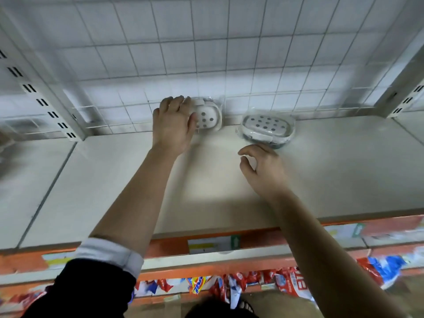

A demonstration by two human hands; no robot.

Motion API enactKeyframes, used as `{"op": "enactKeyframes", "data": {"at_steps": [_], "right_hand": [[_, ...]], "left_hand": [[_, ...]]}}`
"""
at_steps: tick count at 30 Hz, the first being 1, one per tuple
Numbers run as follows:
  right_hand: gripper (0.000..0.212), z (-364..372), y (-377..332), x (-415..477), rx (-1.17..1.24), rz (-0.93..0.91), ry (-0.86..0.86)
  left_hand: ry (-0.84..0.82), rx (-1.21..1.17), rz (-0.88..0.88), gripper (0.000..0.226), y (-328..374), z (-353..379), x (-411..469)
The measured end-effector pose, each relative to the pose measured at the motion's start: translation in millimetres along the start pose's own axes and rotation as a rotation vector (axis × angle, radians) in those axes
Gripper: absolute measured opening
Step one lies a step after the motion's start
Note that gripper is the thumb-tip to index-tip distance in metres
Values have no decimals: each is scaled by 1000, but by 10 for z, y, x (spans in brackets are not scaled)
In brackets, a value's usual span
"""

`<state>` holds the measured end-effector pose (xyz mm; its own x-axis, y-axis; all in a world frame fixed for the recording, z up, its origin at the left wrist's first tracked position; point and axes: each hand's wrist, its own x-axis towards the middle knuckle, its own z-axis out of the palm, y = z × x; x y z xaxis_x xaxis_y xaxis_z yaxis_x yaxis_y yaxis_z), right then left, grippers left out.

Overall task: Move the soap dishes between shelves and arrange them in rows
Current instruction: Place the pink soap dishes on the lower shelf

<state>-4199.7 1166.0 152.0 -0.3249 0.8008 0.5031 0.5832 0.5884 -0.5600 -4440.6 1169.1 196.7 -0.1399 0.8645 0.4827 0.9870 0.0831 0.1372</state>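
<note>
at the back of the pale shelf point(137, 180), close against the wire grid point(160, 53), sit two white soap dishes with dark dots on top, each in clear wrap. the left soap dish point(207, 115) is touching the grid; the left hand point(174, 125) covers its left end, fingers curled over the top edge and gripping it. the right soap dish point(267, 127) lies flat just beside it, a small gap between the two, with a darker base showing under its white tray. the right hand point(261, 166) hovers in front of that dish and apart from it — fingers loosely curved, thumb and forefinger bent toward each other, holding nothing. a dark sleeve point(91, 278) with a white cuff is pushed up the left forearm; the right forearm is bare. a slotted upright point(43, 99) stands at the shelf's left. along the shelf front runs an orange edge strip point(165, 246) with a price label point(211, 245), and below it hang red, white and blue packets point(289, 281) — blurred, print unreadable.
</note>
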Motion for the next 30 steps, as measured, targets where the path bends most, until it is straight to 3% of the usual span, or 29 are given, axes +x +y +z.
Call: {"op": "enactKeyframes", "data": {"at_steps": [10,15,18,24,30], "right_hand": [[16,30,163,49,36,-30,68],[16,14,169,50,88,-4,98],[16,-16,173,47,138,25,131],[17,-117,166,100,134,60,182],[29,-282,470,416,-152,-23,197]], "left_hand": [[52,-379,-38,40,40,105,105],[-74,-146,52,60,136,94,-10],[-93,-1,132,54,231,195,-182],[71,-100,40,46,265,364,-451],[116,-256,55,41,258,413,-470]]}}
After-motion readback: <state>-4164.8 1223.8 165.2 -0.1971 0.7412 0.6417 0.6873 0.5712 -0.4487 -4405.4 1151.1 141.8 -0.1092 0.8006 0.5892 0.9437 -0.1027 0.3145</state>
